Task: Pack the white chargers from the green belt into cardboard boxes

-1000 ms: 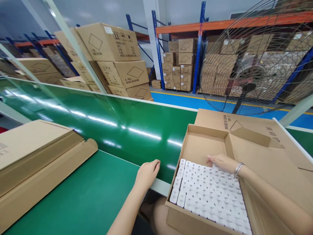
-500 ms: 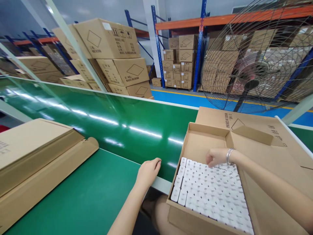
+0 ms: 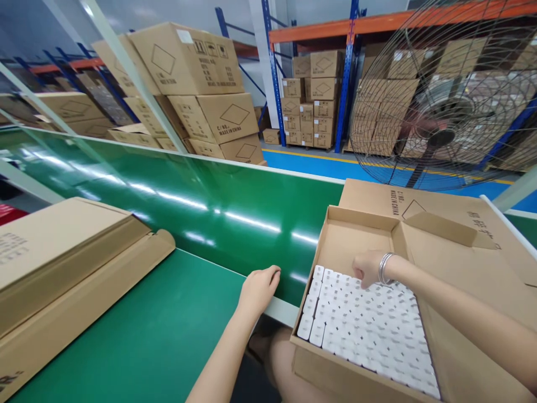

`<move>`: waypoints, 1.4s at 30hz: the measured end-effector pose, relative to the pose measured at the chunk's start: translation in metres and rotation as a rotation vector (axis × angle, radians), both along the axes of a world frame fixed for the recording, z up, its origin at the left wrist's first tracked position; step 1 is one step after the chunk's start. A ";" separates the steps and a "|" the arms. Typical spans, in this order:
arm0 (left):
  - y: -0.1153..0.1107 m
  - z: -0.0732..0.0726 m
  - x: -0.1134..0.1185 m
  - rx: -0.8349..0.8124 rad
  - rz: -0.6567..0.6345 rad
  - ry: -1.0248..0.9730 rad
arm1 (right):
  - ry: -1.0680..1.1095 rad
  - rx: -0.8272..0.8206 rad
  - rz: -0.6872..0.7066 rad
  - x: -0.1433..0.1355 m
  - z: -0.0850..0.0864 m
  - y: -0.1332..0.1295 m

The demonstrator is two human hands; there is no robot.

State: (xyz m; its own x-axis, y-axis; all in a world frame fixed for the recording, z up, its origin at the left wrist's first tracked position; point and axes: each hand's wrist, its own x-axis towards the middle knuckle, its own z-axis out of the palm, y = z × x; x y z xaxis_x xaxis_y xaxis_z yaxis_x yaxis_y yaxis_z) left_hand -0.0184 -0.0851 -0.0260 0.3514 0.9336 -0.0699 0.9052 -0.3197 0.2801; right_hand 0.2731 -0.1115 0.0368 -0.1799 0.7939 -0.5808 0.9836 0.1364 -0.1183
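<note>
An open cardboard box (image 3: 321,246) at the right holds rows of several small white pieces (image 3: 369,324), with bare cardboard showing at its far end. Over the far edge of these rows is my right hand (image 3: 367,268), its fingers curled down; what they grip, if anything, is hidden. Silver bangles circle that wrist. My left hand (image 3: 259,286) rests by the table edge, left of the box, with its fingers curled together; whatever may be inside them cannot be made out.
A folded cardboard box (image 3: 75,252) lies on the green table (image 3: 138,330) at the left. Beyond runs a shiny green conveyor (image 3: 235,196). Large cartons (image 3: 188,61) are stacked behind it. A wire-caged fan (image 3: 436,123) stands at the back right, above a flat cardboard sheet (image 3: 444,252).
The view has shifted slightly, so most things appear a little further right and higher. Both hands stay in nearly the same places, still curled.
</note>
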 end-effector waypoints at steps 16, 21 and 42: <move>0.001 -0.002 -0.001 0.024 -0.018 -0.003 | -0.005 -0.088 -0.017 0.001 0.005 0.002; 0.000 -0.002 -0.001 0.034 -0.014 -0.003 | -0.008 -0.088 -0.028 0.002 0.002 0.002; 0.000 -0.003 -0.001 0.047 -0.006 -0.008 | 0.002 -0.181 -0.023 0.005 0.011 0.004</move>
State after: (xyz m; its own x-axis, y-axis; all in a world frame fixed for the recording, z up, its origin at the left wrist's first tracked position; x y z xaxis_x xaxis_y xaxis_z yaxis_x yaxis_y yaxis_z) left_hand -0.0196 -0.0846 -0.0294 0.3574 0.9337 -0.0237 0.9010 -0.3380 0.2718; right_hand 0.2782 -0.1078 0.0479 -0.1638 0.6806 -0.7141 0.9860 0.0901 -0.1403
